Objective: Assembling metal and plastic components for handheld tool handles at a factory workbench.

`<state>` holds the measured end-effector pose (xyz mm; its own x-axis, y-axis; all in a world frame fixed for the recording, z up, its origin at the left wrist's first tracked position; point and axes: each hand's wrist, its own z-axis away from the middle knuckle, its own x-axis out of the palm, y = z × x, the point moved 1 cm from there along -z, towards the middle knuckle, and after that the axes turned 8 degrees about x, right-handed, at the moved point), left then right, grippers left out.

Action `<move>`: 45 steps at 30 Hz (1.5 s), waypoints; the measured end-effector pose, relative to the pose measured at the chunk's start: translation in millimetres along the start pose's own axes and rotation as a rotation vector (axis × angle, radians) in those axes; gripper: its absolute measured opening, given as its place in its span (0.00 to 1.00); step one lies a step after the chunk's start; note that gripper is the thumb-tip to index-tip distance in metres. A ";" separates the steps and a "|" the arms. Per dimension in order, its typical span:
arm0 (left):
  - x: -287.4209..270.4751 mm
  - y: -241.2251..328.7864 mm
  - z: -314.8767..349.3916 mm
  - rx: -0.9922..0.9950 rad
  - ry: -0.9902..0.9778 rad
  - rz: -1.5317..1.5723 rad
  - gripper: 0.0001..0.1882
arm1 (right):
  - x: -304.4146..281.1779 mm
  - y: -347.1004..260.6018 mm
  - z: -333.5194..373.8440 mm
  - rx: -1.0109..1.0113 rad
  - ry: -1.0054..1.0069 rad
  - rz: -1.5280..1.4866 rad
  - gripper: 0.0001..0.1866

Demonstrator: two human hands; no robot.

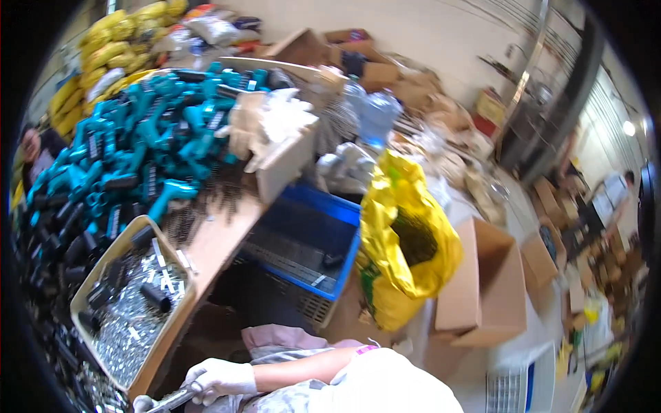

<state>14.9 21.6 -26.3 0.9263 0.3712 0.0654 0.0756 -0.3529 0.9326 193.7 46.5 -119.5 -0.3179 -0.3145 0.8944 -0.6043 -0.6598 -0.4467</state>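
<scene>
At the lower edge my right hand [222, 380], in a white glove, is closed around a slim silver metal piece [173, 400]. Its exact kind is not clear. A small part of my left hand [143, 404], also gloved in white, shows beside the piece's other end; the picture's edge cuts off the rest, so its grip is hidden. Just beyond both hands stands a beige tray [190, 294] of small shiny metal parts [131, 337], with several black cylinders [155, 297] among them. The tray rests on the wooden bench [224, 237].
Teal and black plastic tool housings [148, 131] are heaped on the bench, near dark springs [213, 203] and white gloves [286, 113]. To the right stand a blue crate [348, 251], a yellow sack [385, 303] and an open cardboard box [458, 296]. Another person [609, 199] is at far right.
</scene>
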 end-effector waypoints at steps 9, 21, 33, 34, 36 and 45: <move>24.4 5.6 3.8 -0.221 -0.647 -0.040 0.26 | 28.7 -6.2 19.0 -0.089 0.059 -0.065 0.11; -43.1 25.4 2.4 0.060 0.130 0.015 0.34 | 11.8 -17.4 21.8 0.140 0.456 0.361 0.10; -26.2 21.6 24.0 -0.151 -0.103 0.190 0.32 | 39.9 -25.0 17.5 0.180 0.410 0.399 0.10; -21.5 21.4 23.5 -0.177 -0.085 0.207 0.37 | 40.6 -27.3 20.1 0.204 0.382 0.284 0.11; -29.0 20.0 23.0 -0.143 -0.133 0.098 0.33 | 30.8 -34.2 25.6 0.185 0.243 0.105 0.21; -22.6 40.8 11.1 0.151 -0.771 -0.649 0.22 | 41.1 -63.1 41.1 0.275 0.283 0.515 0.28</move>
<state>1.1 -10.8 6.2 0.6715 -0.1063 -0.7333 0.6443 -0.4052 0.6487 248.8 47.1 -53.7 -0.7201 -0.4703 0.5101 -0.1253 -0.6349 -0.7624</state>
